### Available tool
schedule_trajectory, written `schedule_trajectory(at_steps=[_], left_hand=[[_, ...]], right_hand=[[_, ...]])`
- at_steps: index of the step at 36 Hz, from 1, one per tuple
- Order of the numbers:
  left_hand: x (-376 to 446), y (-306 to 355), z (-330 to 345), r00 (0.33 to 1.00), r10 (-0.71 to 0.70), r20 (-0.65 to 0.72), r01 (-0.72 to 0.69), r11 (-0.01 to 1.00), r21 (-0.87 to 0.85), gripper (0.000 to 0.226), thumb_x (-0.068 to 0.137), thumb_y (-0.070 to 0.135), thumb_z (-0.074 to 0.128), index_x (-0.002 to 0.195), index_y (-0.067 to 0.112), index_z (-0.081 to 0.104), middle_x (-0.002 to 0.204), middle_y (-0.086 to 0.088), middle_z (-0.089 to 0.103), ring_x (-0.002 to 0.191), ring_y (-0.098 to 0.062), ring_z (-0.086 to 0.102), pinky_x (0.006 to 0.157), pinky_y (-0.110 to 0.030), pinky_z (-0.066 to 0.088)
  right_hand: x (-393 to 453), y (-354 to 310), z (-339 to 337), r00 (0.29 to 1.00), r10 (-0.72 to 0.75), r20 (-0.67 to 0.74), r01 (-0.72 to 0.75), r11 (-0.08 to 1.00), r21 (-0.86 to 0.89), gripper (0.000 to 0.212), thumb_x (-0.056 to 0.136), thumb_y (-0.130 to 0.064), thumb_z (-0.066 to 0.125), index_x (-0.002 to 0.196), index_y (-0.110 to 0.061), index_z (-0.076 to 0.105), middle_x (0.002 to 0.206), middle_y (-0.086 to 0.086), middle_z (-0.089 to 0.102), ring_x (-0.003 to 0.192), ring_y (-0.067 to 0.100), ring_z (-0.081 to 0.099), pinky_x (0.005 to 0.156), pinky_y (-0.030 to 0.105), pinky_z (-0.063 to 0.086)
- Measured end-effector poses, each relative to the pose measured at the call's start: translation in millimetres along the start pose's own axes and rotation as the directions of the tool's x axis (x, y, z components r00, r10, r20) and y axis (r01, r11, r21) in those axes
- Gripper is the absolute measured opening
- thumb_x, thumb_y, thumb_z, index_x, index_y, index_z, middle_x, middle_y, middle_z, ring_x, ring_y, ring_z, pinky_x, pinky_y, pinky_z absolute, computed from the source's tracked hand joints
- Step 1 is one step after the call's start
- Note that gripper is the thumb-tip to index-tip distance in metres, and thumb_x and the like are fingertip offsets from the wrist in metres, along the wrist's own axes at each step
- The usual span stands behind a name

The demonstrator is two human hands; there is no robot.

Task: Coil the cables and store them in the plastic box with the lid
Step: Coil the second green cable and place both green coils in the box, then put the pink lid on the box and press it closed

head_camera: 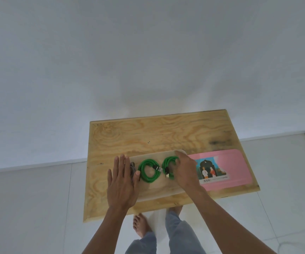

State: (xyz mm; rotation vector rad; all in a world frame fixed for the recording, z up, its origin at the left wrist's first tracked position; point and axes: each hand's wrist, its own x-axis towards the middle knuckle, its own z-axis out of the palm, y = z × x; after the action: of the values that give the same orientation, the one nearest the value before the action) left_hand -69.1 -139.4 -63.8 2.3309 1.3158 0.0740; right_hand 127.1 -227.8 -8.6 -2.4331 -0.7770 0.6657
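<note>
Left hand (121, 182) lies flat, fingers straight, on the left end of the clear shallow plastic box (155, 191), partly over a grey coiled cable (133, 168). Just right of it inside the box: a green coiled cable (148, 170), untouched. Next right, a second green coil (169, 166) with the right hand (185, 170) curled over it, fingers gripping. Pink rectangular plastic lid (227, 167) sits right of the box, off. Risk: coils look unsecured, so that coil could spring open on release and foul the lid.
</note>
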Motion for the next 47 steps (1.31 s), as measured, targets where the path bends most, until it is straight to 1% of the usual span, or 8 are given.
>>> schedule_trajectory(at_steps=[4, 8, 14, 21, 28, 31, 36, 47], left_hand=[[-0.3, 3.1, -5.0, 1.0, -0.007, 0.003, 0.007, 1.0, -0.009, 0.077, 0.096, 0.061, 0.0, 0.159, 0.018, 0.009, 0.166, 0.006, -0.004, 0.153, -0.014, -0.012, 0.125, -0.047, 0.005], [-1.4, 8.5, -12.9, 1.0, -0.001, -0.016, 0.001, 1.0, -0.024, 0.078, 0.096, 0.061, 0.001, 0.159, 0.017, 0.011, 0.166, 0.004, 0.0, 0.153, -0.015, -0.008, 0.125, -0.047, 0.006], [2.0, 29.4, -28.4, 0.998, -0.005, -0.062, 0.0, 0.997, -0.074, 0.079, 0.094, 0.06, 0.002, 0.159, 0.016, 0.013, 0.167, 0.001, 0.006, 0.154, -0.014, -0.004, 0.125, -0.044, 0.005], [9.6, 86.6, -45.4, 0.989, -0.01, -0.15, -0.02, 0.98, -0.199, 0.072, 0.099, 0.055, 0.018, 0.158, 0.014, 0.02, 0.166, -0.004, 0.018, 0.154, -0.018, 0.01, 0.125, -0.044, 0.009], [21.7, 174.2, -28.9, 0.971, 0.05, -0.235, -0.106, 0.967, -0.231, 0.068, 0.101, 0.051, 0.025, 0.155, 0.01, 0.028, 0.162, -0.01, 0.029, 0.151, -0.025, 0.023, 0.121, -0.048, 0.022], [23.1, 223.2, -11.4, 0.967, 0.063, -0.247, -0.127, 0.96, -0.249, 0.066, 0.102, 0.05, 0.028, 0.153, 0.008, 0.033, 0.159, -0.013, 0.035, 0.148, -0.028, 0.029, 0.12, -0.047, 0.026], [18.7, 293.2, 33.5, 0.978, 0.078, -0.192, -0.126, 0.958, -0.257, 0.064, 0.1, 0.045, 0.039, 0.151, 0.006, 0.037, 0.157, -0.014, 0.038, 0.146, -0.03, 0.032, 0.118, -0.047, 0.03], [10.2, 297.6, 124.0, 0.985, -0.167, 0.045, 0.169, 0.985, -0.039, 0.068, 0.092, 0.04, 0.058, 0.145, 0.002, 0.04, 0.149, -0.021, 0.045, 0.143, -0.037, 0.032, 0.115, -0.052, 0.03]], right_hand=[[-7.3, -5.0, -24.4, 0.992, 0.001, -0.127, 0.012, 0.994, 0.106, 0.034, 0.1, -0.005, 0.05, 0.132, -0.006, 0.061, 0.121, 0.013, 0.069, 0.107, 0.021, 0.065, 0.085, 0.01, 0.037], [-12.2, -2.9, -46.0, 0.979, 0.024, -0.2, 0.018, 0.978, 0.206, 0.031, 0.098, -0.006, 0.053, 0.128, -0.006, 0.063, 0.12, 0.009, 0.07, 0.104, 0.013, 0.064, 0.086, 0.01, 0.041], [-11.0, 9.3, -76.6, 0.962, 0.08, -0.261, -0.008, 0.965, 0.263, 0.03, 0.096, -0.003, 0.056, 0.124, -0.007, 0.066, 0.114, 0.008, 0.071, 0.091, 0.01, 0.059, 0.066, -0.009, 0.035], [-7.2, 32.5, -116.6, 0.96, 0.106, -0.259, -0.011, 0.94, 0.342, 0.032, 0.096, -0.009, 0.055, 0.127, -0.013, 0.063, 0.119, 0.003, 0.068, 0.096, 0.01, 0.06, 0.09, 0.025, 0.05], [8.6, 82.9, -164.3, 0.958, 0.114, -0.265, -0.009, 0.93, 0.367, 0.033, 0.096, -0.006, 0.055, 0.126, -0.016, 0.063, 0.105, -0.003, 0.067, 0.093, 0.009, 0.059, 0.079, 0.011, 0.04], [19.4, 116.2, -185.9, 0.961, 0.118, -0.251, -0.018, 0.929, 0.369, 0.034, 0.095, -0.005, 0.054, 0.127, -0.016, 0.063, 0.113, 0.0, 0.069, 0.092, 0.009, 0.06, 0.088, 0.018, 0.047], [43.1, 174.0, -208.8, 0.975, 0.116, -0.187, -0.05, 0.945, 0.322, 0.034, 0.096, -0.005, 0.055, 0.129, -0.012, 0.061, 0.124, 0.002, 0.067, 0.096, 0.013, 0.062, 0.088, 0.017, 0.039], [70.3, 256.8, -176.0, 0.987, 0.113, 0.111, -0.127, 0.984, 0.126, 0.049, 0.095, -0.019, 0.06, 0.143, -0.017, 0.049, 0.144, 0.006, 0.052, 0.131, 0.024, 0.05, 0.109, 0.032, 0.041]])
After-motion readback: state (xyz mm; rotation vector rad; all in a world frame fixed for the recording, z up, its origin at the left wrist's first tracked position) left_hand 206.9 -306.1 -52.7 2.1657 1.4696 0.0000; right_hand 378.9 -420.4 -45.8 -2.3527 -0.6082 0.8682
